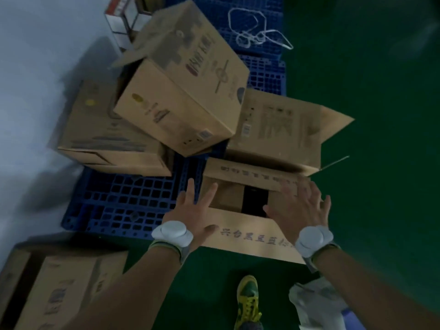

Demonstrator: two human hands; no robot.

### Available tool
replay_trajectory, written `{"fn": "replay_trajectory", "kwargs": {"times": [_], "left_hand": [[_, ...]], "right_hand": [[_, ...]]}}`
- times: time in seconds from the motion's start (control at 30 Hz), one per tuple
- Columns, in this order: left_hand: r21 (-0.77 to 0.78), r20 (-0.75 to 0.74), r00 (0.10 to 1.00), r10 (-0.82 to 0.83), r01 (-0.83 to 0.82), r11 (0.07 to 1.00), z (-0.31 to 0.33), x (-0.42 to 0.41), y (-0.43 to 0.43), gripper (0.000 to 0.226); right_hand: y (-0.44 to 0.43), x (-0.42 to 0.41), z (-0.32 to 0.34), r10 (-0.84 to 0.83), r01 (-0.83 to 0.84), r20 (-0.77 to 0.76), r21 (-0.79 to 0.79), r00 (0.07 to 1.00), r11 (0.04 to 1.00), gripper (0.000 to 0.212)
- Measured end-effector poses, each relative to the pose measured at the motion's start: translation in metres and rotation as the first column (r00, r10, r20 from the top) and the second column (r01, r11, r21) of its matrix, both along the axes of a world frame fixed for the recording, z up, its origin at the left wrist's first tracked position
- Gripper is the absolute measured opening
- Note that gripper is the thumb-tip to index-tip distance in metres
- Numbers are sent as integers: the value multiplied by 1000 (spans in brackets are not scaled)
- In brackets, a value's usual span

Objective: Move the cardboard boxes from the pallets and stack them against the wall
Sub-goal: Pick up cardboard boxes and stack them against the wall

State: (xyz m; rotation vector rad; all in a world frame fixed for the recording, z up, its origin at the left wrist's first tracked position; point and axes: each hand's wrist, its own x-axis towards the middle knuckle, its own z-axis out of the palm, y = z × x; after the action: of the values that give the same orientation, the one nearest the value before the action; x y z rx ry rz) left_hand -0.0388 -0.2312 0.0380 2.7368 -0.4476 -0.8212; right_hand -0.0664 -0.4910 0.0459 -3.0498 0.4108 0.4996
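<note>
Handling note: open-topped cardboard box at the near edge of the blue pallet.

The open box (240, 201) sits on the pallet (114, 201), its near flap overhanging the green floor (381, 163). Left hand (192, 210) and right hand (300, 206) are spread, palms down, at its left and right sides; contact cannot be confirmed through blur. It is probably light and stiff-walled, but loose flaps will bend. Grip the side walls or bottom edges, not the flaps.
</note>
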Motion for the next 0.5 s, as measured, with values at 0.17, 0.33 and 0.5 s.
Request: {"fn": "replay_trajectory", "kwargs": {"times": [0.17, 0.33, 0.5], "left_hand": [[106, -112, 994, -6, 18, 994, -35, 26, -45, 110], [223, -64, 995, 77, -61, 973, -63, 35, -59, 119], [274, -69, 977, 203, -177, 945, -84, 42, -56, 105]], "right_hand": [[-67, -12, -48, 49, -47, -175, 10, 983, 999, 107], [-89, -13, -85, -8, 26, -250, 70, 968, 997, 98], [-80, -12, -116, -181, 239, -309, 162, 934, 957, 89]]}}
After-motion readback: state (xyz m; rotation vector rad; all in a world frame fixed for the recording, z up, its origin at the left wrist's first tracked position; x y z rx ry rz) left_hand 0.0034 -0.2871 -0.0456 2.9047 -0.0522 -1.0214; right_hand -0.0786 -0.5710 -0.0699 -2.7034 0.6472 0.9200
